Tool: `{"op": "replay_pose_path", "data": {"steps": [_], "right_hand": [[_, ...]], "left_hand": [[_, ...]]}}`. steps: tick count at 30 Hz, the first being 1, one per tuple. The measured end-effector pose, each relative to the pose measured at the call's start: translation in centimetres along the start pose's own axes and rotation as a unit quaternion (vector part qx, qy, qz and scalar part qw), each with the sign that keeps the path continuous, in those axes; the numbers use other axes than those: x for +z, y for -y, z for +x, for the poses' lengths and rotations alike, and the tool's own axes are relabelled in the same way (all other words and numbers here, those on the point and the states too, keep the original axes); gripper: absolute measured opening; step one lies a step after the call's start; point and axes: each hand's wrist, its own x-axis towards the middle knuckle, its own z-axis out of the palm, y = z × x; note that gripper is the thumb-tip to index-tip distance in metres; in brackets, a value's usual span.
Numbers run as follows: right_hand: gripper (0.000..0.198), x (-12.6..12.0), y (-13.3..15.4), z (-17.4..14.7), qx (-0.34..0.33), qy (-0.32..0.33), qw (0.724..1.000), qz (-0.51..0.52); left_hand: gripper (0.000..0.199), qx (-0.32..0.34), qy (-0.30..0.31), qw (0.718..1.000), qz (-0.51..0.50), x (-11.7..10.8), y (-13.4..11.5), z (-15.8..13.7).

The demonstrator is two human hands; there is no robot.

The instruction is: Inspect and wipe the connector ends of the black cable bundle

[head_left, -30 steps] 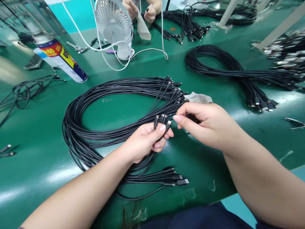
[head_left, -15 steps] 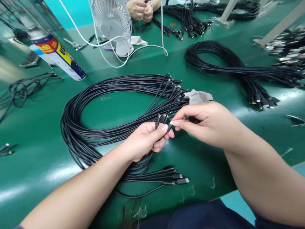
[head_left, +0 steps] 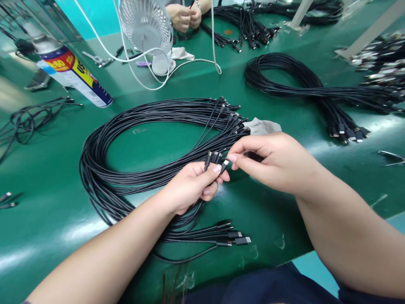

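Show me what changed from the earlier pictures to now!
The right hand moved left, touched one of the black plastic plugs with silver tips, then drew back slightly right. Across the green table, the other person's hands let go of a pale cloth, which now lies beside the white plastic fan. The left hand still holds those plugs, and the big black cable coil stayed put.

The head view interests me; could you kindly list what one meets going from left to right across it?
Loose cable ends, spray can, white fan, left hand holding black connectors, right hand, slim metal tool.
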Motion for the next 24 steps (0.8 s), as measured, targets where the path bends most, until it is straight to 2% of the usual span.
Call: {"op": "replay_pose_path", "data": {"steps": [8,15,24], "right_hand": [[0.015,-0.08,0.24,-0.09,-0.001,0.006,1.000,0.014],[0.015,0.07,0.27,-0.27,0.008,0.013,1.000,0.004],[0.015,0.06,0.31,-0.27,-0.003,0.017,1.000,-0.006]], "left_hand": [[0.034,0.015,-0.004,1.000,-0.006,0.08,0.06,-0.06],[0.031,0.027,-0.033,0.998,0.041,0.07,0.35,0.01],[0.031,0.028,-0.041,0.997,0.065,0.09,0.47,-0.10]]}}
